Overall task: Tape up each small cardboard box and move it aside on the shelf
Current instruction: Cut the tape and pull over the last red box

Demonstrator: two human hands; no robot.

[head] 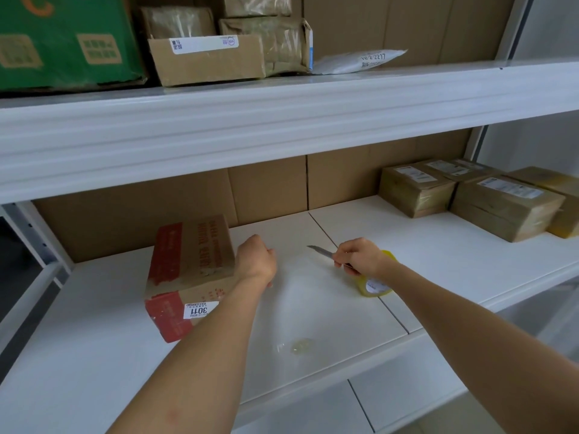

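On the white middle shelf (313, 308), a person's two bare arms reach in from below. Left hand (255, 260) is curled into a loose fist just beside the right edge of a cardboard box with red printing (188, 270); whether its fingers actually pinch anything I cannot tell, though a faint, nearly clear stretch of tape seems to run between the two hands. That box lies towards the left of the shelf, a white label reading 3011 on its near face. Right hand (360, 256) grips a small utility knife (322, 252), blade pointing left toward the other hand, and a roll of clear tape with a yellowish tint (374, 281) sits right under and behind that wrist, touching the shelf. Near the front edge lies a small crumpled scrap of clear tape (302, 345). Far to the right at the back, well apart from the hands, stands a cluster of already taped boxes (470, 198) with white shipping labels. Up on the higher shelf (282, 120) rest a green carton (65, 42), several brown parcels (206, 57) and a white mailer bag (360, 61).
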